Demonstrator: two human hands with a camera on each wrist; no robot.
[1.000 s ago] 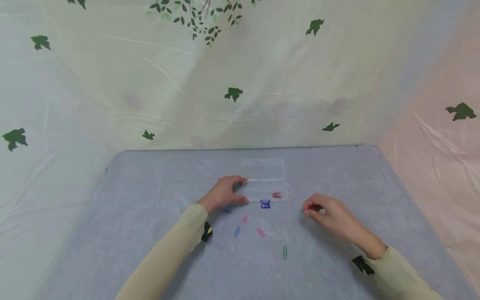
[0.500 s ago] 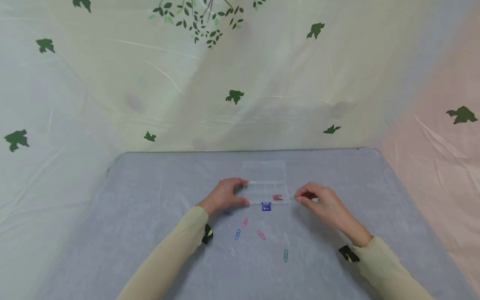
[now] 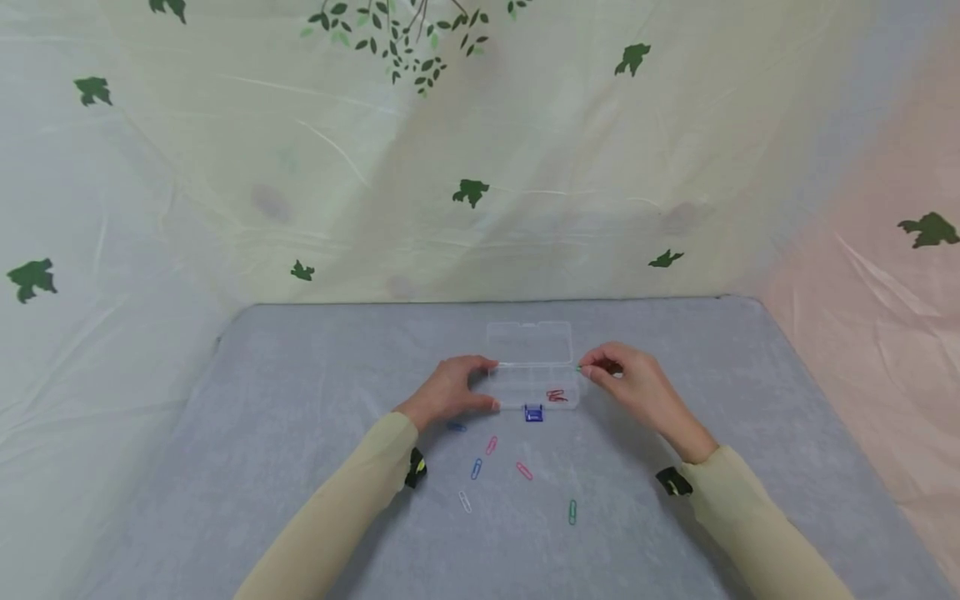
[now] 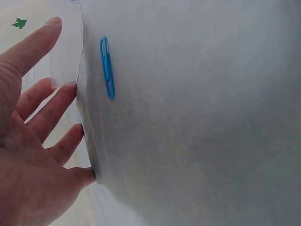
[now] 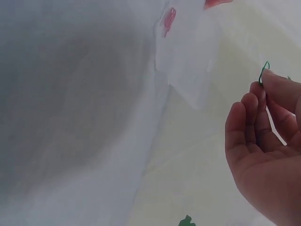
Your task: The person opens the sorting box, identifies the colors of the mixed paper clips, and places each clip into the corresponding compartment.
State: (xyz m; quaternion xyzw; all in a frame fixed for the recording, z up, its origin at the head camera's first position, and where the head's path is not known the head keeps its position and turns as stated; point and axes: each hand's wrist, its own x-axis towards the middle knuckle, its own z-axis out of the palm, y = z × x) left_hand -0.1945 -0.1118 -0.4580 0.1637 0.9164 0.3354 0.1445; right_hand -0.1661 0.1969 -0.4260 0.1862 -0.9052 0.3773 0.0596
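the left hand (image 4: 33,141) rests with straight fingers against a clear box (image 4: 66,47); a blue paper clip (image 4: 107,68) lies just beside on grey cloth (image 4: 202,122).

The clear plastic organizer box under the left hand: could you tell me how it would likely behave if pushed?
The clear box is thin-walled and nearly empty, holding only red clips, so it is probably light and would slide easily on the grey cloth. The left hand rests at its side, perhaps steadying it. Its open lid may flex.
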